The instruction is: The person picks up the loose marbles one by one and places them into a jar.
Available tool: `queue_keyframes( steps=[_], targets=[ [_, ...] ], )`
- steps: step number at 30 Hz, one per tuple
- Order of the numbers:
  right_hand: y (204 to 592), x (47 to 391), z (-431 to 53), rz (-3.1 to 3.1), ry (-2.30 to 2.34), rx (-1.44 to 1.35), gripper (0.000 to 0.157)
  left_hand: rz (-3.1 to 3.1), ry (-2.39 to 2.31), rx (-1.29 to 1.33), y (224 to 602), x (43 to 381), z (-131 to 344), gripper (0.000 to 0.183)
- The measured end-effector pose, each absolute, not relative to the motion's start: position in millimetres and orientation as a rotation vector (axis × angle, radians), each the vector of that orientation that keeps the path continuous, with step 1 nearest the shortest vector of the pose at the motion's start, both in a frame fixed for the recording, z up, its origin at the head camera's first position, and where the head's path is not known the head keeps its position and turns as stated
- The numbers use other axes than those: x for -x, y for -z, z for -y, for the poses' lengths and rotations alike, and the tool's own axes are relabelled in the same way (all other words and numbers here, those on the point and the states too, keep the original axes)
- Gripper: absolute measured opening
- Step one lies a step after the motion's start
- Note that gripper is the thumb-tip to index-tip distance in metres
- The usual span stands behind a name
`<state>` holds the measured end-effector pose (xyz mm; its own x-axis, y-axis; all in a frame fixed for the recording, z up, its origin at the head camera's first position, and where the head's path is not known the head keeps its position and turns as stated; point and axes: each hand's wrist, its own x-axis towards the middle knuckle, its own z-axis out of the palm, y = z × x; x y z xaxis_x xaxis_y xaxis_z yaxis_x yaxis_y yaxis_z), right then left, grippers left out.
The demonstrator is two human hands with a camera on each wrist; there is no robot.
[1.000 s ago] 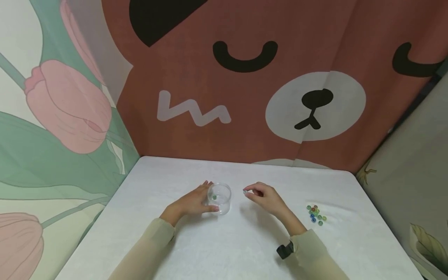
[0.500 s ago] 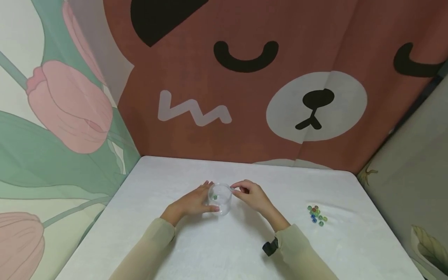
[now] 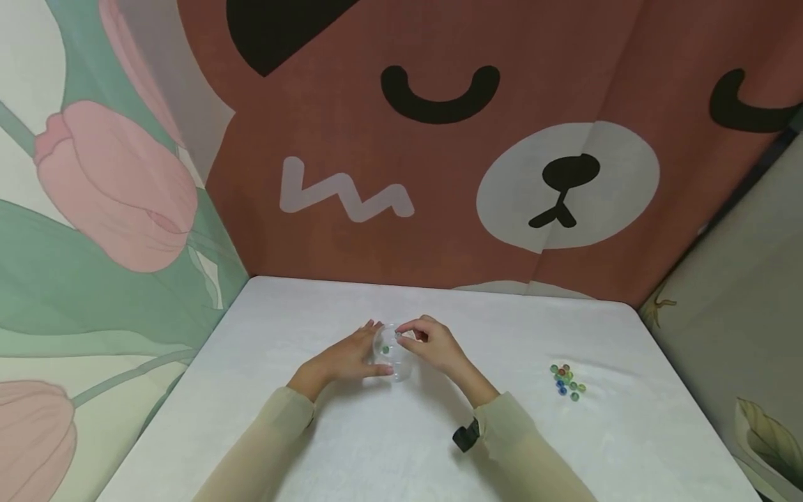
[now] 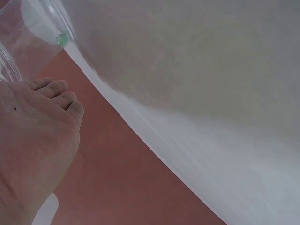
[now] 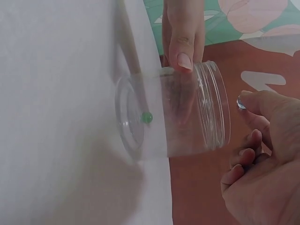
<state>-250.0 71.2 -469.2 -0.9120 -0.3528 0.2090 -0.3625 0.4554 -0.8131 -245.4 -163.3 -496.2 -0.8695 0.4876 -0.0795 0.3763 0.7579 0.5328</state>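
From my remote seat I see the left hand [image 3: 351, 359] curled about the clear jar [image 5: 211, 110], probably to steady it upright on the tabletop [image 3: 351, 436]; a green marble [image 5: 147, 117] lies at its bottom. The right hand [image 3: 436, 345] pinches a clear marble [image 5: 241, 102] just above its mouth, a dainty hold, I judge, suiting its smallness. Loose marbles [image 3: 568, 377] sit well apart, rightward.

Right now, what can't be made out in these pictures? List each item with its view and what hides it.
Loose marbles, head view: too small and bunched for a sure count.
Held marble, right wrist view: partly covered by the right hand.
Jar, left wrist view: cut off by the picture's left and top edges.
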Motion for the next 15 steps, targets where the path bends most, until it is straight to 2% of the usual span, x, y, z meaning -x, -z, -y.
queue_keyframes(
  steps=[15],
  targets=[
    [469.7, 249.7, -63.0, 2.659, -1.444, -0.699, 0.018, -2.742, -0.761, -0.719, 495.5, 246.4, 163.2, 0.096]
  ],
)
